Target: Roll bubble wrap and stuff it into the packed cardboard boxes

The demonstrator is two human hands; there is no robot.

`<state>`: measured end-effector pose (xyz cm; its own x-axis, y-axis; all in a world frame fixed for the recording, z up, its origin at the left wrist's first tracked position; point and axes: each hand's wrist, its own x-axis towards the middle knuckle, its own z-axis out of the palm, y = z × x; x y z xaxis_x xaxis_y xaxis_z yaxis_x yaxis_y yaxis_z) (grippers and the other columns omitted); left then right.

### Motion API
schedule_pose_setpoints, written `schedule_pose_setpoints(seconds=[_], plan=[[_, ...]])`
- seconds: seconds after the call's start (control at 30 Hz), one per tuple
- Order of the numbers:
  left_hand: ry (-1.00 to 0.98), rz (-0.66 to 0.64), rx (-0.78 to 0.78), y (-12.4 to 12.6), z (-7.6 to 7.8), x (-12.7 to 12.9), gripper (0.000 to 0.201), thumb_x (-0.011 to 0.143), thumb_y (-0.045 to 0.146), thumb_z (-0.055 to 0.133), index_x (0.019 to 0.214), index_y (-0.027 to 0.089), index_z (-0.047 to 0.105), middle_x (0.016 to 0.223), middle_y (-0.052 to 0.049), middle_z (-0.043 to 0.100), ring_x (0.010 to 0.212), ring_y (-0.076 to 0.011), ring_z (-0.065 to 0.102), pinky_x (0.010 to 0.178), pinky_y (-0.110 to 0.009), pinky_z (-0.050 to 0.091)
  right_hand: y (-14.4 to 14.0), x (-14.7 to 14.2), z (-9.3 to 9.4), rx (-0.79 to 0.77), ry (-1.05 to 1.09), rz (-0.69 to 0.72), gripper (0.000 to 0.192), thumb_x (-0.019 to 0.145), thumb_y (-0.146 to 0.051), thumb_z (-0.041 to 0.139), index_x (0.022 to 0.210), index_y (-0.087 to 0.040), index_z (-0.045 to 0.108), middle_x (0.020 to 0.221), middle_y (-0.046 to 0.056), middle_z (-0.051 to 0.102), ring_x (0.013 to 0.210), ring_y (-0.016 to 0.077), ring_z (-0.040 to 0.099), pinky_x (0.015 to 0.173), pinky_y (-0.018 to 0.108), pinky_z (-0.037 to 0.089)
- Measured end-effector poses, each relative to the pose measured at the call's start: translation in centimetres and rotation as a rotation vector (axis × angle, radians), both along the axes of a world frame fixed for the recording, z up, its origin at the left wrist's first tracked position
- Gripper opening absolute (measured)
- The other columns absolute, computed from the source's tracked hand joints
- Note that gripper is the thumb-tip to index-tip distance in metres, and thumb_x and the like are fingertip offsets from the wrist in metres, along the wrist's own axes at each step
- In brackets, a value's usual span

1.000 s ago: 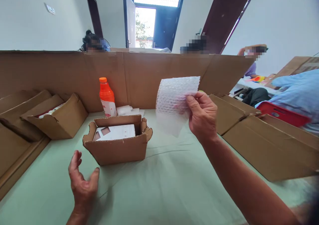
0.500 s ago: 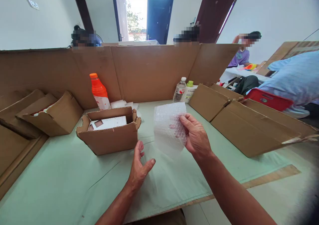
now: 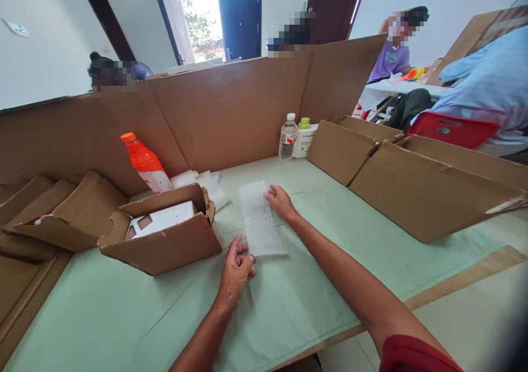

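A clear bubble wrap bag lies nearly flat on the green tabletop, its long side running away from me. My right hand pinches its far right edge between thumb and fingers. Beside the near left corner is my left hand, fingers loosely bent and apart, with nothing seen in it. Just left of that hand stands an open cardboard box with a white carton inside. More clear wrap pieces lie behind the box.
An orange-capped bottle leans by the cardboard partition. A water bottle and a green-capped white bottle stand farther right. Cardboard boxes line the right; others sit left. Several people are beyond the partition.
My right hand has lowered the bubble wrap bag from upright to the tabletop and moved away from me. My left hand has drawn its fingers in near the bag's corner. The view has tilted.
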<state>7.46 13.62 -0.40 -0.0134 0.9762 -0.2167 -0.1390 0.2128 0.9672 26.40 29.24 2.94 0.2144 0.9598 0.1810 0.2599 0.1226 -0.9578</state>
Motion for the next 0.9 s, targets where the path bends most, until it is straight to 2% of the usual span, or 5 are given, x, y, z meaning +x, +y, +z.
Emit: schedule_pose_setpoints(seconds=[0.1,0.23,0.57,0.73,0.9], plan=[[0.028,-0.081,-0.026,0.1,-0.3,-0.5,0.067,0.071,0.045,0.075,0.128,0.015,0.059,0.1,-0.011,0.066,0.07,-0.0138,0.062,0.062,-0.026,0.05,0.9,0.1,-0.7,0.048,-0.149,-0.039,0.039,0.078,-0.024,0.063,0.117,-0.015,0.063,0.129,0.018,0.062,0.118,0.0298,0.058,0.105,0.049,0.042],[0.033,-0.095,-0.009,0.0,-0.9,-0.6,0.053,0.073,0.044,0.075,0.116,0.015,0.068,0.089,-0.007,0.066,0.063,-0.0122,0.059,0.061,-0.026,0.052,2.6,-2.8,-0.5,0.081,-0.296,0.113,0.02,0.082,-0.021,0.062,0.099,-0.019,0.071,0.115,0.01,0.07,0.117,0.0259,0.059,0.111,0.042,0.037],[-0.002,0.008,0.091,-0.3,-2.4,0.0,0.039,0.075,0.039,0.073,0.107,0.018,0.071,0.127,-0.014,0.056,0.089,-0.0198,0.06,0.056,-0.025,0.054,8.0,-11.8,0.5,0.118,-0.166,0.286,0.014,0.079,-0.032,0.066,0.072,-0.02,0.066,0.073,0.0,0.068,0.075,0.0171,0.063,0.074,0.028,0.05],[-0.057,0.003,0.017,-0.3,-1.8,-0.3,0.051,0.078,0.043,0.075,0.119,0.017,0.064,0.101,-0.009,0.065,0.074,-0.015,0.063,0.063,-0.026,0.052,2.6,-6.7,3.8,0.247,-0.018,0.334,0.023,0.085,-0.043,0.059,0.086,-0.02,0.063,0.096,0.004,0.068,0.08,0.0153,0.061,0.072,0.028,0.051],[-0.265,0.119,-0.066,-0.4,-0.1,-0.8,0.07,0.076,0.058,0.073,0.129,0.019,0.051,0.119,-0.014,0.059,0.089,-0.021,0.065,0.061,-0.029,0.056,-7.7,-0.8,3.2,0.166,-0.052,0.596,0.022,0.082,-0.039,0.066,0.074,-0.019,0.061,0.075,0.001,0.06,0.07,0.0137,0.056,0.07,0.028,0.049]])
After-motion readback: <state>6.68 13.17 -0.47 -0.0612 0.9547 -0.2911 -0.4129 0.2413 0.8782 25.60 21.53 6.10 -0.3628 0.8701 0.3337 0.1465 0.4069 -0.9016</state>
